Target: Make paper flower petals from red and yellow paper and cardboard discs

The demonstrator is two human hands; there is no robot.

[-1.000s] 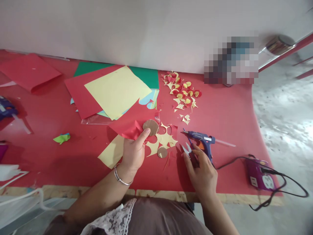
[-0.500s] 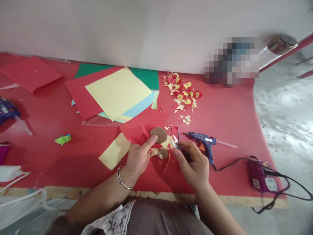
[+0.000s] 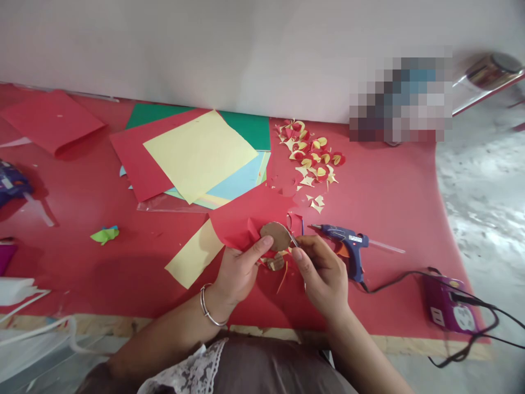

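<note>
My left hand [image 3: 241, 273] pinches a round brown cardboard disc [image 3: 275, 236] together with a sheet of red paper [image 3: 246, 210], thumb on top of the disc. My right hand [image 3: 326, 273] grips a pair of scissors [image 3: 293, 238], its fingers closed round the handles. The blades lie at the disc's right edge, against the paper. Below the held disc, a smaller round brown piece [image 3: 275, 261] rests among yellow paper scraps. To the left of my left hand is a pale yellow paper strip [image 3: 192, 257].
A blue glue gun [image 3: 346, 241] lies to the right, its cord running to a purple power socket [image 3: 451, 306]. Red and yellow paper petals [image 3: 314, 153] and scraps are heaped farther back. Coloured sheets [image 3: 200, 156] are stacked at back left. Another glue gun [image 3: 14, 183] is at far left.
The scissor blades, apart before, now look closed together and sit against the disc's edge. The disc and red paper have shifted slightly right and down in view.
</note>
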